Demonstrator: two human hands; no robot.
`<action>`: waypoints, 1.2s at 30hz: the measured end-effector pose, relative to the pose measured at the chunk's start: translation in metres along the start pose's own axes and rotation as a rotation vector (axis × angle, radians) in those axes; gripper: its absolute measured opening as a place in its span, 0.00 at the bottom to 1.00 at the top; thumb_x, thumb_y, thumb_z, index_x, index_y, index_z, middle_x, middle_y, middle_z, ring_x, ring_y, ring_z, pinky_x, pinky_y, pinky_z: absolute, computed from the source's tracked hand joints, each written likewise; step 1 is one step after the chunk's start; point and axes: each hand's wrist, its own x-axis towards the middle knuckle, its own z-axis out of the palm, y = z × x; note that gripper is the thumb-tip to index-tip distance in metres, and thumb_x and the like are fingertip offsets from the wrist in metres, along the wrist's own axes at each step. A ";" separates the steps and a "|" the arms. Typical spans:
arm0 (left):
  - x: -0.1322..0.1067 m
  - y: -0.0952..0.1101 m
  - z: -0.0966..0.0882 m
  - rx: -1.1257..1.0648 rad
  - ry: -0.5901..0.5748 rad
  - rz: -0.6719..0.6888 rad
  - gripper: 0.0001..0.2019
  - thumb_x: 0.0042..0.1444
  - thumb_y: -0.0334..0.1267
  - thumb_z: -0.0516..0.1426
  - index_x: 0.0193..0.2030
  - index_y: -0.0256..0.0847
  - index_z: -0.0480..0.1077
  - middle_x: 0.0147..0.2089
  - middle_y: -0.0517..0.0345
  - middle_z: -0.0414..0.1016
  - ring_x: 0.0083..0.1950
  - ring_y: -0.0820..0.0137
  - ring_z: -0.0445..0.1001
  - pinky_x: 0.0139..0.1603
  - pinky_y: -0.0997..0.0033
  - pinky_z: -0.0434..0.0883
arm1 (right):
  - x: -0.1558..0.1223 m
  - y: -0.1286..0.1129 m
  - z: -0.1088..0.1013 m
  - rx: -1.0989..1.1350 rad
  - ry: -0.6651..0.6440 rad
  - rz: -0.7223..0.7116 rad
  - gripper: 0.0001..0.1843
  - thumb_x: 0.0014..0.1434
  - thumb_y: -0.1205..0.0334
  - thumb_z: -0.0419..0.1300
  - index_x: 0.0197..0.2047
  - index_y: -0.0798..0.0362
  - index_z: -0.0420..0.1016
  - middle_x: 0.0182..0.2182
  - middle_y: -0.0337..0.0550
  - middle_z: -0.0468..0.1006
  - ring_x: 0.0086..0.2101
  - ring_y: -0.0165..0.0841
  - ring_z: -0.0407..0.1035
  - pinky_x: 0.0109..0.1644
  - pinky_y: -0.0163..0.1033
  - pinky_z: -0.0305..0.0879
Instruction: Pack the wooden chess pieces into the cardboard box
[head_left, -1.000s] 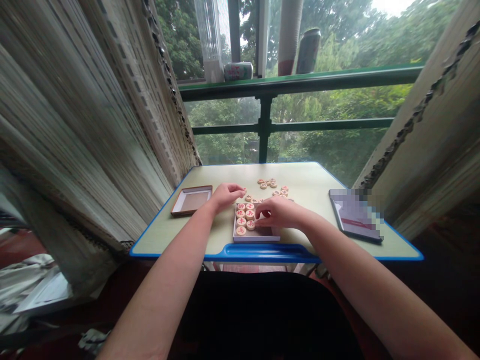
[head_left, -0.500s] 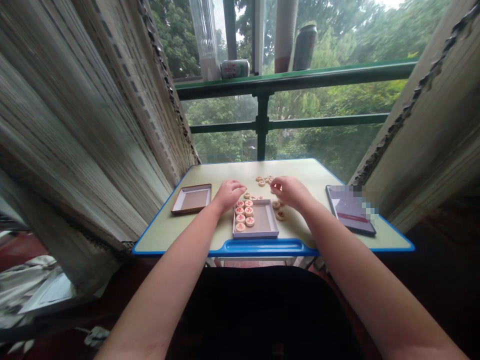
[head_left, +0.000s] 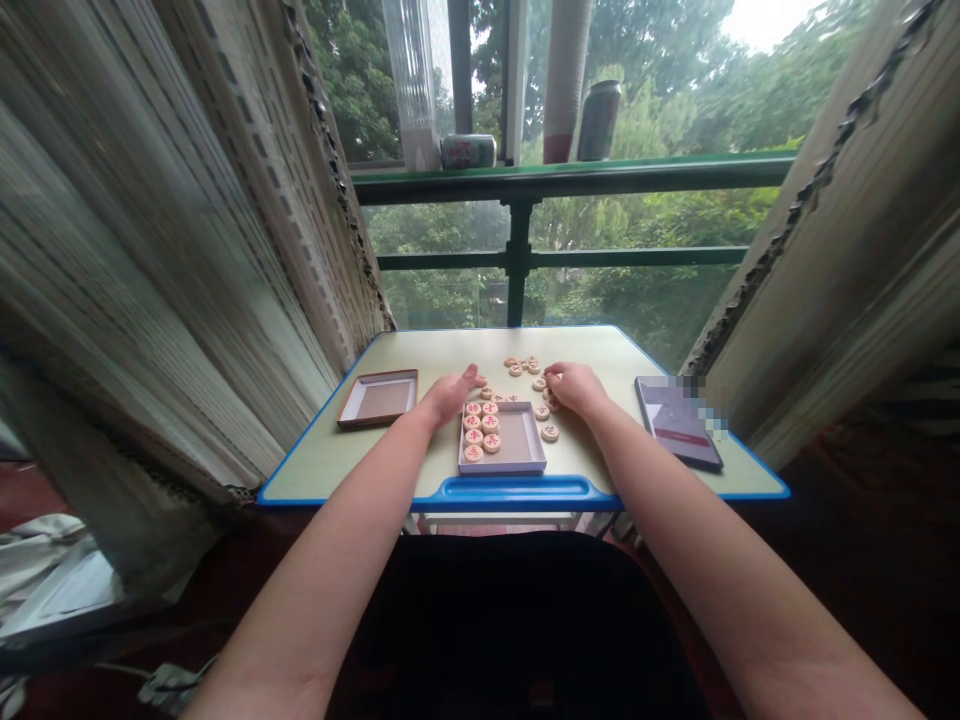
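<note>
A shallow lidless box (head_left: pixel 525 466) stands near the front of the table, with several round wooden Chinese chess pieces (head_left: pixel 491 443) in two columns on its left side. These pieces bear red characters. My left hand (head_left: pixel 450 394) is just beyond the box's upper left corner, thumb and fingers apart, beside a loose piece (head_left: pixel 486 393). Up and to the right of the box, my right hand (head_left: pixel 577 386) has its fingers curled down among loose pieces (head_left: pixel 539 384); whatever they hold is hidden. More pieces (head_left: pixel 550 433) lie along the box's right side.
The box lid (head_left: pixel 341 424) lies inside up at the left. A dark flat tablet-like object (head_left: pixel 679 425) rests at the right. Farther loose pieces (head_left: pixel 515 370) lie toward the back of the table (head_left: pixel 442 347). Cans (head_left: pixel 600 120) stand and lie on the green railing (head_left: pixel 637 180).
My right hand has shifted slightly down toward the pieces, baring a piece to its left. My left thumb has lifted away from its fingers. The whole view has moved a little.
</note>
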 end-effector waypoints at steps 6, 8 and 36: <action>0.000 0.006 0.001 -0.098 0.072 -0.021 0.33 0.55 0.62 0.44 0.39 0.35 0.77 0.37 0.46 0.78 0.47 0.59 0.72 0.52 0.63 0.64 | -0.001 -0.007 0.002 0.053 0.013 -0.040 0.16 0.55 0.57 0.55 0.44 0.50 0.78 0.41 0.48 0.79 0.43 0.40 0.69 0.46 0.41 0.62; -0.001 0.007 0.000 -0.131 0.105 -0.029 0.33 0.54 0.62 0.45 0.39 0.34 0.77 0.30 0.46 0.76 0.43 0.60 0.73 0.47 0.63 0.66 | 0.001 -0.008 0.004 0.074 0.022 -0.051 0.16 0.54 0.58 0.56 0.44 0.50 0.77 0.41 0.47 0.79 0.43 0.39 0.69 0.47 0.40 0.62; -0.011 0.030 -0.001 0.000 -0.043 0.155 0.21 0.44 0.45 0.62 0.44 0.36 0.75 0.37 0.50 0.78 0.35 0.68 0.73 0.37 0.69 0.69 | -0.031 -0.049 -0.012 1.115 -0.266 -0.194 0.10 0.41 0.63 0.67 0.30 0.55 0.75 0.30 0.40 0.78 0.35 0.30 0.71 0.44 0.38 0.66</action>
